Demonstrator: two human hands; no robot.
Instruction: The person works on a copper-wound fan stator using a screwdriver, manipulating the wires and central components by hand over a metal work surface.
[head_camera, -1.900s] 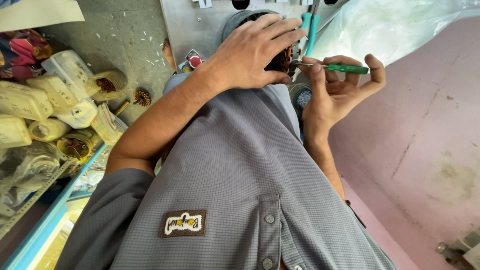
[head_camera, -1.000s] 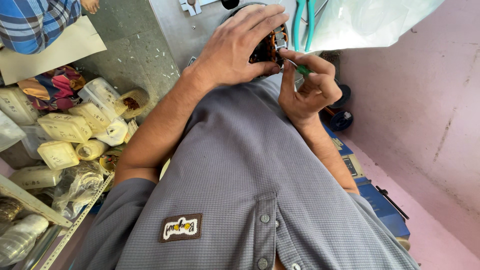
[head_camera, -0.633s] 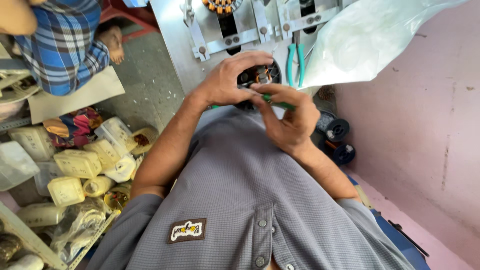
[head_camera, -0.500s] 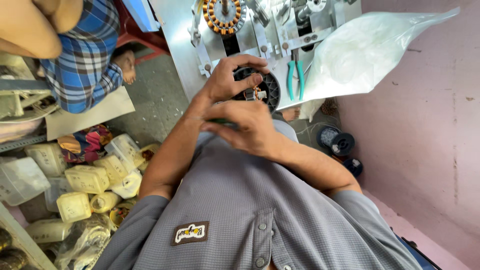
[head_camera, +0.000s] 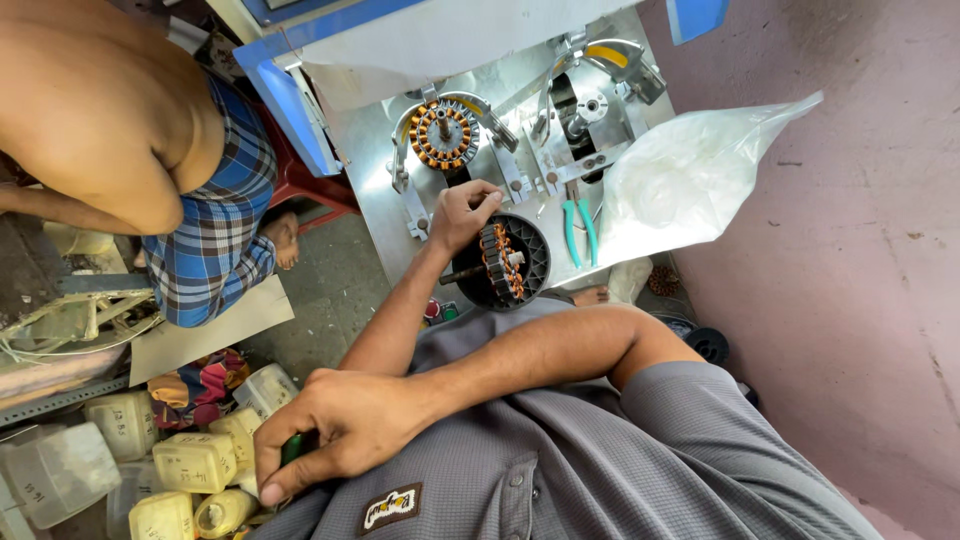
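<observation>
At the far left, by the floor, a cluster of pale yellow plastic jugs (head_camera: 190, 462) lies in a heap, and above them a co-worker in a checked blue cloth (head_camera: 215, 250) sits bent over, apart from the work. Next comes the right hand (head_camera: 340, 440), drawn across the grey shirt to the lower left and clenched around a green-handled tool (head_camera: 291, 447). Only a sliver of the handle shows between the fingers, and the tip is hidden.

Further right, the left hand (head_camera: 465, 215) reaches up, its fingers curled onto the upper rim of the black motor housing (head_camera: 505, 260). That housing, with copper windings and a shaft poking out to the left, sits at the near edge of the metal winding bench (head_camera: 380, 150), just below a second wound stator (head_camera: 443, 133) mounted on the machine. Green-handled pliers (head_camera: 578, 228) lie just beside the housing, and a clear plastic bag (head_camera: 700, 170) spreads over the bench's right end.

The risk, as I judge it, lies in that one-handed hold. The housing sits right at the bench edge, so a slack grip could let it tip off — or the fingers could scuff the fine copper wire. The tool hand is turned away, its tip close against the shirt.
</observation>
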